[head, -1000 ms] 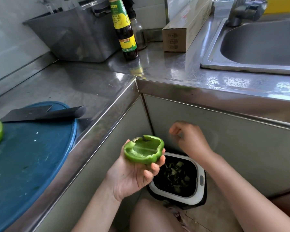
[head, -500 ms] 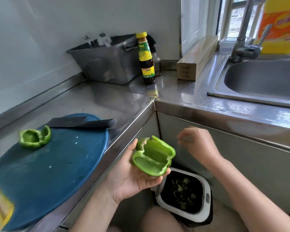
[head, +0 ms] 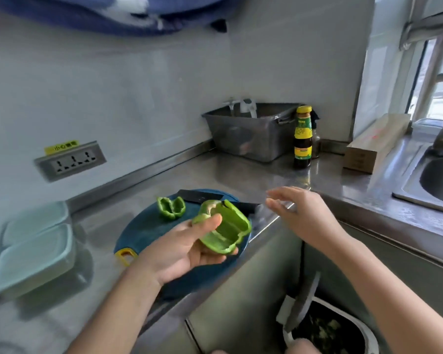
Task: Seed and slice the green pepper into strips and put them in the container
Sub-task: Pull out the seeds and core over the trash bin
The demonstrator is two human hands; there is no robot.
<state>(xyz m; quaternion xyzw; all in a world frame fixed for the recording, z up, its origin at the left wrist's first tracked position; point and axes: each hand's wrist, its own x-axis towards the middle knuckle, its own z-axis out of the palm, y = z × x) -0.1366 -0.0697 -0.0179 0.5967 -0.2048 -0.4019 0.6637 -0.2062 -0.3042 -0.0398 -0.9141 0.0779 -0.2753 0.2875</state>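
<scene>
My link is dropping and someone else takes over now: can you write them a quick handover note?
Left hand holds one pepper half over the cutting board near edge.
Right hand open, empty, near the knife handle.
Other pepper half and the knife lie on the board.
Two containers at the counter's left, lids on.
Done: pepper halved; both halves look hollowed; green scraps in the bin.
Left: slice both halves into strips, put them in a container.

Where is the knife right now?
In the head view, the knife lies flat on the far edge of the blue cutting board, just right of the loose pepper half and behind the held pepper half in the left hand.
</scene>
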